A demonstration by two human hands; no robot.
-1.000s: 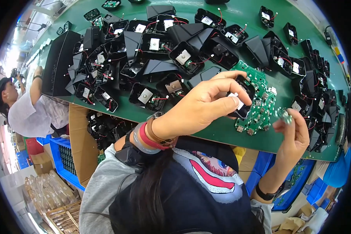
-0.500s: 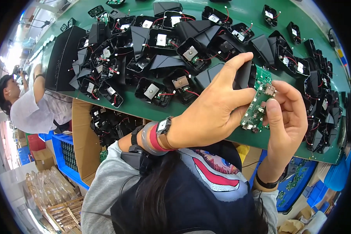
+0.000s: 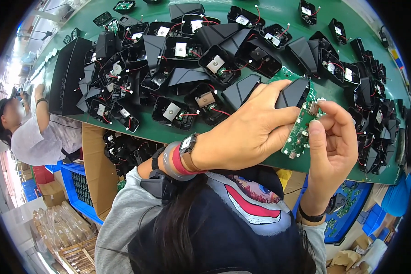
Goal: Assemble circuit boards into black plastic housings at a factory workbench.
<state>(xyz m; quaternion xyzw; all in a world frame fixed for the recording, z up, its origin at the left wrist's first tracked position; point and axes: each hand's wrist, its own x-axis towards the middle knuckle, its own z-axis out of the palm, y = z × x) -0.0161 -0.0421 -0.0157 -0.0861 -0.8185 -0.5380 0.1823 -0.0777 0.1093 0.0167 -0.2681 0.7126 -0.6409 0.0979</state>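
Note:
My left hand (image 3: pixel 246 130) is closed around a black plastic housing (image 3: pixel 293 95), whose dark angled side shows above the index finger. Its lower fingers reach behind a green circuit board (image 3: pixel 297 132), which is tilted and has small metal connectors along its edges. More green board shows beside and behind the housing; I cannot tell whether it is one piece with the front board. My right hand (image 3: pixel 333 141) pinches the board's right edge between thumb and fingers, close to a metal connector at its upper corner. The palms hide how board and housing meet.
Many black housings (image 3: pixel 171 112) with metal plates and red wires crowd the green table (image 3: pixel 146 133). A cardboard box (image 3: pixel 95 169) of black parts stands below the table edge. Blue bins (image 3: pixel 71 173) flank me, the right one with boards. Another person (image 3: pixel 36 132) is at the far left.
The housing has turned in my left hand, and more green board shows above it. The front board has tilted slightly, with my right fingers still at its edge. The whole view has shifted a little.

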